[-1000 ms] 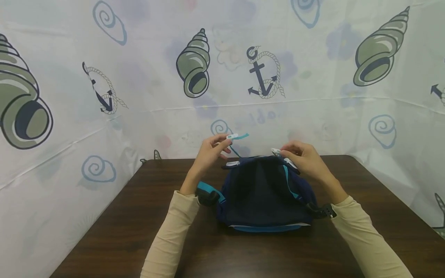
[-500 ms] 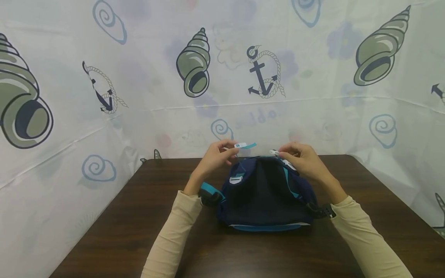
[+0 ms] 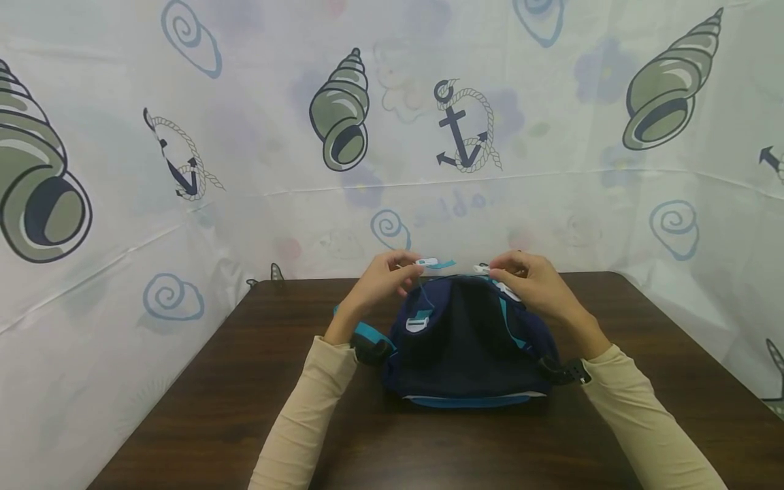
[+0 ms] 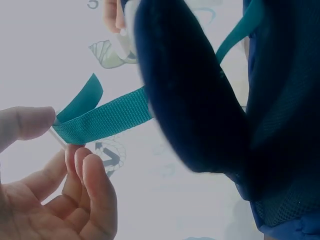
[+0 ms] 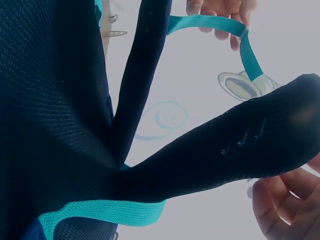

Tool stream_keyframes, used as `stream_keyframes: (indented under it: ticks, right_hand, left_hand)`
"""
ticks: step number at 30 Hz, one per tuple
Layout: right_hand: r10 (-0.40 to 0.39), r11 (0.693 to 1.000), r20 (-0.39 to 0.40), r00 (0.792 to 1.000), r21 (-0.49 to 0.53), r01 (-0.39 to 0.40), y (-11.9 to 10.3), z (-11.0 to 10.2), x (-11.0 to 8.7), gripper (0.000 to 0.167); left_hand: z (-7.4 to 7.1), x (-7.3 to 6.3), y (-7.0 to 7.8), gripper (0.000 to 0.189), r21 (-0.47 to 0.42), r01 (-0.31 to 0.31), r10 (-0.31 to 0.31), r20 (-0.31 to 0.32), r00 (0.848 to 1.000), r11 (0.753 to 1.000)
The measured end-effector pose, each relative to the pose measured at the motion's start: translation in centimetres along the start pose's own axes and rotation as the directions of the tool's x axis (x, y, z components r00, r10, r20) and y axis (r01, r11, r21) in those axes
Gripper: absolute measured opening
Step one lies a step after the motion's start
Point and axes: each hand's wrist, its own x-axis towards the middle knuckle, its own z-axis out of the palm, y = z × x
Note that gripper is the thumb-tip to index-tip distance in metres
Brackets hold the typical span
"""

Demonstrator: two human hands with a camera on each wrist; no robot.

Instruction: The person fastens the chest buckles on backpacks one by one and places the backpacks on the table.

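A small navy backpack with teal trim lies on the table, its dark mesh side towards me. At its upper left, my left hand pinches a white buckle half on a teal webbing strap between thumb and fingers; the strap's loose end sticks out to the right. This webbing runs from a padded shoulder strap. My right hand holds another white buckle half by the other shoulder strap, which partly hides its fingers in the right wrist view. A gap separates the two halves.
The dark wooden table extends around the backpack. Behind and beside it hangs a white cloth printed with shells and anchors. A white strap adjuster lies against the backpack's upper left.
My left hand has moved right and slightly down with its buckle half, closer to the right hand. The white adjuster at the left has dropped lower against the backpack. My right hand has barely shifted.
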Motion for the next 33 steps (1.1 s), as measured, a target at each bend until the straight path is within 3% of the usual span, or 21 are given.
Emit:
stream_keyframes:
  ticks: [13,27,33]
  right_hand:
    - [-0.003,1.0,0.019,1.0,0.001,0.003,-0.3,0.0,0.0,0.027]
    - [-0.033,0.999,0.052,0.998,-0.02,0.034,-0.1,0.5,0.1,0.023]
    - [-0.058,0.998,0.062,0.996,-0.005,0.058,0.1,0.8,0.2,0.022]
  left_hand:
    - [0.9,0.1,-0.2,0.028,0.043,0.016,-0.018,0.064,0.998,0.999]
    - [2.0,0.3,-0.7,0.032,0.046,0.004,-0.011,0.149,0.989,0.999]
    - [2.4,0.1,-0.4,0.032,0.033,0.013,-0.018,0.156,0.988,0.999]
